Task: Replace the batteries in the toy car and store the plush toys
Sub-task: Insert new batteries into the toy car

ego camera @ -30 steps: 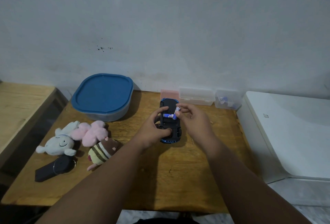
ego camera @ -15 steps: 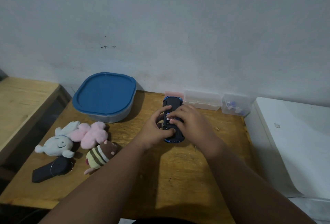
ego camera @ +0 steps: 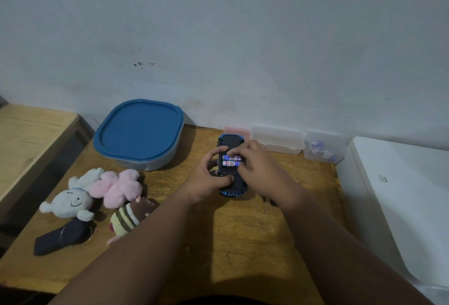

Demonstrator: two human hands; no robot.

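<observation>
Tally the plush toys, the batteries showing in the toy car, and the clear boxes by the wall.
Plush toys: 3 (white plush, pink plush, striped plush)
Batteries in the toy car: 2 (upper battery, lower battery)
Clear boxes: 2 (wide box, small box)
Total: 7

Wooden worktop [ego camera: 218, 244]: lidded blue container [ego camera: 138, 132]; white plush [ego camera: 70, 201], pink plush [ego camera: 119, 186], striped plush [ego camera: 128, 217], dark ringed fob [ego camera: 60, 238] at left; overturned toy car [ego camera: 230, 141] centre; long clear box [ego camera: 277, 139], small clear box [ego camera: 324, 146] rear.

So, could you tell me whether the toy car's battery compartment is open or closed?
Open: two batteries lie exposed in the upturned toy car, no cover over them.
</observation>
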